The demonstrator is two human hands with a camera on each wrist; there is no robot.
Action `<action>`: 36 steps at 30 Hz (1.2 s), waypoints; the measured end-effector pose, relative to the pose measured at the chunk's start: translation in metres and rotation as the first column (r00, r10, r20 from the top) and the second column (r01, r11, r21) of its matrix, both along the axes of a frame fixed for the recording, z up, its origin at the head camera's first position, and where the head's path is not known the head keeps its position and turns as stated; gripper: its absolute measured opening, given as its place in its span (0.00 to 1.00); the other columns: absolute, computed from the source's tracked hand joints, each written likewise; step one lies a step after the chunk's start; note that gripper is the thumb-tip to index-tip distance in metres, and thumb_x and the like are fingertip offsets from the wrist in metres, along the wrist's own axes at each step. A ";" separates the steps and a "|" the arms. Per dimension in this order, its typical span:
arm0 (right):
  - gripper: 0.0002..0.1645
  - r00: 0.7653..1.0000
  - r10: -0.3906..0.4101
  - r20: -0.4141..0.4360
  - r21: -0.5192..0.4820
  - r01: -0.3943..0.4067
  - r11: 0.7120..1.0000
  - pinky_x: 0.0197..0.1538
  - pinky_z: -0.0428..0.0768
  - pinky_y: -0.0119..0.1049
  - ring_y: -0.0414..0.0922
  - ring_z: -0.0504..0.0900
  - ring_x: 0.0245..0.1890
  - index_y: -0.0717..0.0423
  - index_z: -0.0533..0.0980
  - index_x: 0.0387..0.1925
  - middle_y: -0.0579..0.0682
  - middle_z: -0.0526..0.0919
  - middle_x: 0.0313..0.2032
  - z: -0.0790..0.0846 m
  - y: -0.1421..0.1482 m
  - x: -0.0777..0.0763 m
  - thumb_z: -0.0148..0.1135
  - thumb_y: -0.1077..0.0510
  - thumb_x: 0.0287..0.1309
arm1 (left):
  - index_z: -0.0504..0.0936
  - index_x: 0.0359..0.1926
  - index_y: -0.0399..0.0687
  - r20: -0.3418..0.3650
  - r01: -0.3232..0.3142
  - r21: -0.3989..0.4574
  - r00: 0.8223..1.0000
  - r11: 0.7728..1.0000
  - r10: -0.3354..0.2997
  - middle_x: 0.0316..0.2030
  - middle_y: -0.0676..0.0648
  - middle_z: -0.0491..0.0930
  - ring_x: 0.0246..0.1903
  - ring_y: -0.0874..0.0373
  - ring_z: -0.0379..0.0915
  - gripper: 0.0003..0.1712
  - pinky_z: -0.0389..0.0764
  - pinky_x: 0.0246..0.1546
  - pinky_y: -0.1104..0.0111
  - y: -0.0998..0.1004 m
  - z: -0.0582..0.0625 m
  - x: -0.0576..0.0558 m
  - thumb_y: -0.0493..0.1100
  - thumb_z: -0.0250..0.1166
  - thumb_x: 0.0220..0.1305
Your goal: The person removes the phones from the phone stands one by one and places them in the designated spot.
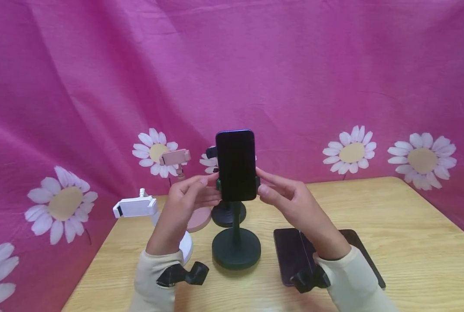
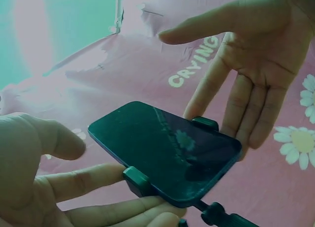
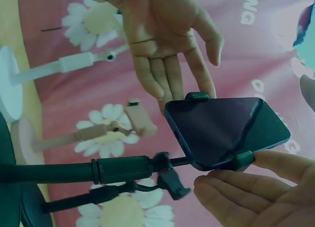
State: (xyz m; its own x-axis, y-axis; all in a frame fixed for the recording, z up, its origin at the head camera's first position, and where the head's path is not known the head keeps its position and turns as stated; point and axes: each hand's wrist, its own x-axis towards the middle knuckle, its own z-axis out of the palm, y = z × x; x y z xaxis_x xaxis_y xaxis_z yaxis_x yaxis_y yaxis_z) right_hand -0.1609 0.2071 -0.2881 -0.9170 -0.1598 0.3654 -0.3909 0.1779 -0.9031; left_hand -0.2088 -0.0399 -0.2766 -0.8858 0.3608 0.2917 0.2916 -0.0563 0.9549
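Observation:
A dark-screened smartphone point(image 1: 236, 167) stands upright in the clamp of a dark green phone stand point(image 1: 236, 251). My left hand point(image 1: 187, 199) is at the phone's left side, its nearly straight fingers touching the clamp's left jaw. On the opposite side, my right hand point(image 1: 290, 199) has extended fingertips at the other jaw. The left wrist view shows one clamp pad point(image 2: 137, 181) against the phone's edge, with the left fingers beside and beneath it. In the right wrist view, the phone point(image 3: 226, 131) sits between both jaws and neither hand wraps around it. The phone's back is hidden.
To the left stand a white phone stand point(image 1: 138, 207) and a pink phone stand point(image 1: 175, 157). A black phone stand point(image 1: 223, 216) is behind the green one. Dark flat devices point(image 1: 290, 249) lie on the wooden table point(image 1: 411, 260), partly under the right forearm. A pink flowered cloth point(image 1: 294, 78) hangs behind.

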 end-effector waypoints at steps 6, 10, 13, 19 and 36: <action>0.31 0.999 0.040 0.025 0.017 -0.040 0.999 0.59 0.73 0.48 0.44 0.78 0.57 0.38 0.68 0.67 0.46 0.79 0.57 -0.007 -0.011 -0.003 0.62 0.48 0.63 | 0.76 0.57 0.42 0.026 -0.004 -0.077 1.000 0.997 0.006 0.47 0.37 0.81 0.44 0.42 0.81 0.16 0.80 0.47 0.58 -0.015 0.002 0.003 0.39 0.54 0.70; 0.31 0.998 0.053 0.020 0.029 -0.054 0.998 0.58 0.74 0.48 0.45 0.79 0.55 0.39 0.69 0.66 0.49 0.80 0.56 -0.009 -0.015 -0.002 0.63 0.50 0.62 | 0.73 0.58 0.44 0.028 -0.037 -0.177 0.999 0.983 0.042 0.48 0.38 0.79 0.44 0.44 0.81 0.17 0.80 0.47 0.58 -0.021 0.004 0.005 0.41 0.56 0.70; 0.31 0.997 0.074 0.010 0.028 -0.074 0.997 0.58 0.75 0.47 0.44 0.80 0.53 0.39 0.69 0.66 0.50 0.81 0.54 -0.011 -0.021 -0.003 0.64 0.51 0.61 | 0.71 0.60 0.46 0.035 -0.058 -0.250 0.997 0.967 0.069 0.50 0.40 0.79 0.44 0.45 0.82 0.20 0.80 0.47 0.58 -0.026 0.005 0.007 0.44 0.58 0.69; 0.34 0.996 0.080 -0.027 0.012 -0.080 0.997 0.56 0.76 0.41 0.44 0.80 0.53 0.42 0.69 0.66 0.50 0.82 0.53 -0.014 -0.031 -0.004 0.68 0.53 0.58 | 0.70 0.64 0.49 0.000 -0.055 -0.353 0.998 0.934 0.059 0.49 0.42 0.80 0.41 0.51 0.83 0.25 0.80 0.48 0.56 -0.032 0.006 0.010 0.47 0.60 0.68; 0.24 0.976 -0.127 -0.175 0.069 0.141 0.988 0.43 0.82 0.38 0.40 0.87 0.33 0.45 0.79 0.55 0.47 0.83 0.50 -0.027 -0.049 -0.012 0.69 0.52 0.56 | 0.76 0.47 0.51 -0.266 -0.298 -0.474 0.946 0.829 0.188 0.35 0.50 0.82 0.30 0.57 0.79 0.12 0.82 0.32 0.64 -0.022 0.004 0.018 0.51 0.57 0.69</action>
State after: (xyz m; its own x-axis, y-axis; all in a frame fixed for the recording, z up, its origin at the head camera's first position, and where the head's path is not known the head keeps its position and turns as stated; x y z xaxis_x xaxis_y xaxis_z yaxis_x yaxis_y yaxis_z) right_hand -0.1724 0.1585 -0.3152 -0.8578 -0.0751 0.5084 -0.5048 0.3080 -0.8064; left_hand -0.1906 -0.0623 -0.2729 -0.9067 0.2867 0.3094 0.4180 0.5114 0.7509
